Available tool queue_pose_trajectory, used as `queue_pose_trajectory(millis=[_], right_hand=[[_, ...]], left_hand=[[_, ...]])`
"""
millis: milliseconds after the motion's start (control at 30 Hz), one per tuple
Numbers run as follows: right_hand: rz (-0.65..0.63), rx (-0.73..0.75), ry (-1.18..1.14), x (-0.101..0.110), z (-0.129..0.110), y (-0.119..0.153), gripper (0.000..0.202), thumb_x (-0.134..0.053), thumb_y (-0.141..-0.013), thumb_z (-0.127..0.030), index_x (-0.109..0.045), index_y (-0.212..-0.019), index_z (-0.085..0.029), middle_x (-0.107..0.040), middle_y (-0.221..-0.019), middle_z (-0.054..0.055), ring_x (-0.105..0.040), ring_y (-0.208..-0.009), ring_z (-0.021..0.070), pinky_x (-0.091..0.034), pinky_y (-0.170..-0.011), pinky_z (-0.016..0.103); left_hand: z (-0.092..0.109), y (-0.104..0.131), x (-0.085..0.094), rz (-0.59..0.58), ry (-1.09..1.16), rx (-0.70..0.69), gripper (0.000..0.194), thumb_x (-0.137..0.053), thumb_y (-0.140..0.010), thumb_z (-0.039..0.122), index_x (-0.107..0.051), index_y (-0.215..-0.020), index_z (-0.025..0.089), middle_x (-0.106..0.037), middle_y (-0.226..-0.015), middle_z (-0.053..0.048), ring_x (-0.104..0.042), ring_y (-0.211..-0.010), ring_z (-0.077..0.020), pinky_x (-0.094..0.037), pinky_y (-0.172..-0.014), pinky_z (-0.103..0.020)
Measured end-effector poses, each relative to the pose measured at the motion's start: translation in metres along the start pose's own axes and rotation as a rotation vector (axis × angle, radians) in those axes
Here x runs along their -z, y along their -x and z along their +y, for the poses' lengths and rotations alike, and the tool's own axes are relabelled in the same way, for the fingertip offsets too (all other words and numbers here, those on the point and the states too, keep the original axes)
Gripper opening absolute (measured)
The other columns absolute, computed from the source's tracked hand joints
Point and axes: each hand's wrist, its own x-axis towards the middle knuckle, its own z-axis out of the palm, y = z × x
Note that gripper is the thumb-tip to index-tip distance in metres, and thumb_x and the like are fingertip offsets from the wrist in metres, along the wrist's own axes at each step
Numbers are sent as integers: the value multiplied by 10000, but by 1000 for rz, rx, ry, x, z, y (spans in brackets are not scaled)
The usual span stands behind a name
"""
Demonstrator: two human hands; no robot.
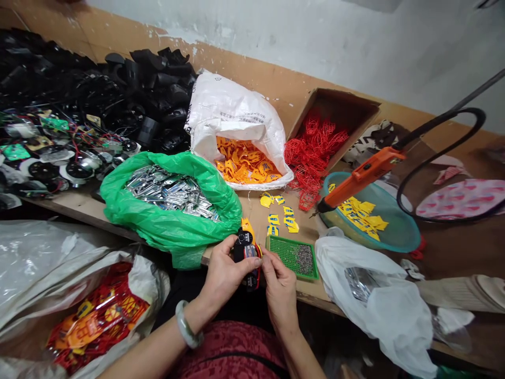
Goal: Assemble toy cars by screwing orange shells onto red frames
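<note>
Just over the table's front edge, my left hand [226,271] is closed around a black toy assembly [245,252] with an orange piece at its top and red and yellow along its right side. My right hand [279,276] has thumb and fingertips pinched at the assembly's right edge; whatever is between them is too small to make out. Right beside lies a green mesh tray [282,250] with small metal screws [304,259] at its right. Several yellow pieces with blue marks [291,223] lie behind the tray.
An orange electric screwdriver [361,176] hangs over a teal bowl [406,239] of yellow pieces. Around the bench are a green bag [158,229] of silvery strips, a white sack [236,108] of orange parts, red frames [315,139] in a box, and black shells [158,84].
</note>
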Motion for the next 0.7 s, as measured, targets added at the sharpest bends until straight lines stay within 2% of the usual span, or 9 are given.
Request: queue_pose_trajectory(millis=[200, 700], right_hand=[[-11, 32, 19, -1, -1, 0, 303, -629, -928, -394, -792, -1115, -219, -758, -1128, 106, -702, -1025, 248, -561, -949, 412], [-40, -12, 15, -1, 0, 0, 282, -634, -922, -399, -806, -1070, -231, -761, -1089, 82, -691, -1008, 243, -543, -950, 405]], left_hand=[[-1, 1, 1, 6, 58, 28, 297, -866, -572, 196, -686, -804, 158, -704, -721, 20, -590, -656, -136, -492, -622, -227], [2, 0, 5, 42, 87, 94, 358, -908, -522, 230, -685, -794, 156, -694, -711, 18, -584, -640, -140, -486, -607, -233]])
